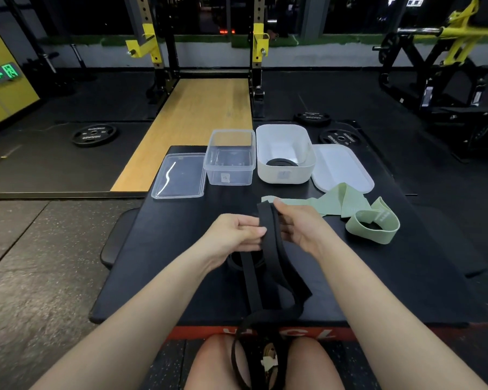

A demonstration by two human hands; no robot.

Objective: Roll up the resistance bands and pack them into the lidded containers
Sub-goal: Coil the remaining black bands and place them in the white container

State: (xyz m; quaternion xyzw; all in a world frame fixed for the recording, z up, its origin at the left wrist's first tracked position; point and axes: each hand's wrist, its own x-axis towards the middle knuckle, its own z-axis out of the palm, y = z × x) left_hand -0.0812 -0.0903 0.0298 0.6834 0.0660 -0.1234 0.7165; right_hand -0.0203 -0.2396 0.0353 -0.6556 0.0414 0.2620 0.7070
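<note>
While the long tail of the black band (268, 277) drooped off the near edge of the surface (158, 263) toward the knees, the left hand (237, 235) and right hand (301, 229) both pinched its doubled upper end. That slack looked likely to twist or snag, loosening any roll. Further off, the green band (358, 212) lay unrolled beside the clear container (228, 161) and white container (285, 156), both open.

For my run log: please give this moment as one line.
both hands: left hand, right hand grip black band | white container: black roll inside | clear container: open
</note>
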